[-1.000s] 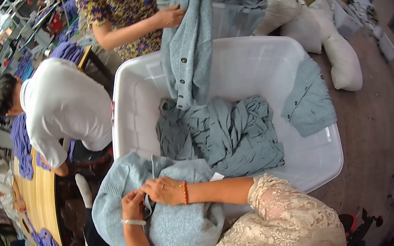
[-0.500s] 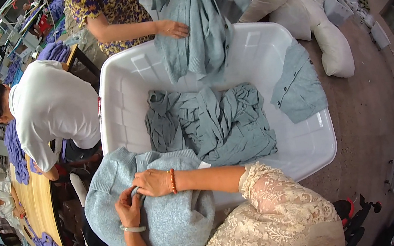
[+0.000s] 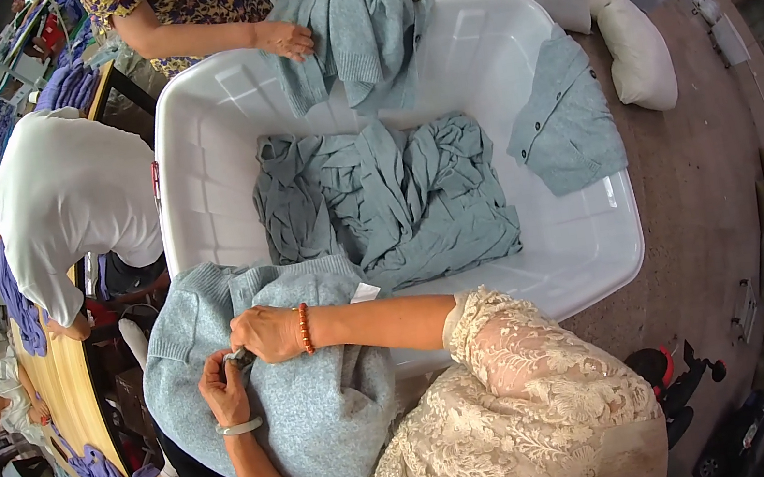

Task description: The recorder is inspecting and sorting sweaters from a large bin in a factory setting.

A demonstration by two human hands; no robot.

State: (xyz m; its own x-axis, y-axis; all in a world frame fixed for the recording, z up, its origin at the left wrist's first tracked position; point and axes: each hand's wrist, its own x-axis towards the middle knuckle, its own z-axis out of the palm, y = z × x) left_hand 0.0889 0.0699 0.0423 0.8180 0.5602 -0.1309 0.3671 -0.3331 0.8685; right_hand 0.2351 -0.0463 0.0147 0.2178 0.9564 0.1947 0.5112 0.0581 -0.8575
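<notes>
A light grey-blue knitted sweater (image 3: 330, 421) hangs over the near rim of a large white plastic tub (image 3: 189, 187). My left hand (image 3: 223, 390), with a pale bangle on its wrist, is closed in a pinch at a small gathered bit of the sweater. Meeting it fingertip to fingertip, my right hand (image 3: 266, 334) is also closed on that bit and wears a beaded bracelet. What exactly lies between the fingertips is too small to make out. A white tag (image 3: 364, 292) sticks out from the sweater beside my right forearm.
Crumpled grey-green garments (image 3: 396, 197) lie in the tub. A buttoned cardigan (image 3: 563, 120) drapes over its right rim. Across the tub, a person's hand (image 3: 286, 40) holds another cardigan (image 3: 362, 26). White sacks (image 3: 635, 56) stand far right; a person in white (image 3: 73, 194) bends over at left.
The whole view has shifted, so everything sits higher and slightly left. My hands keep their grip on the sweater, fingertips together. The co-worker's cardigan hangs a little differently over the far rim.
</notes>
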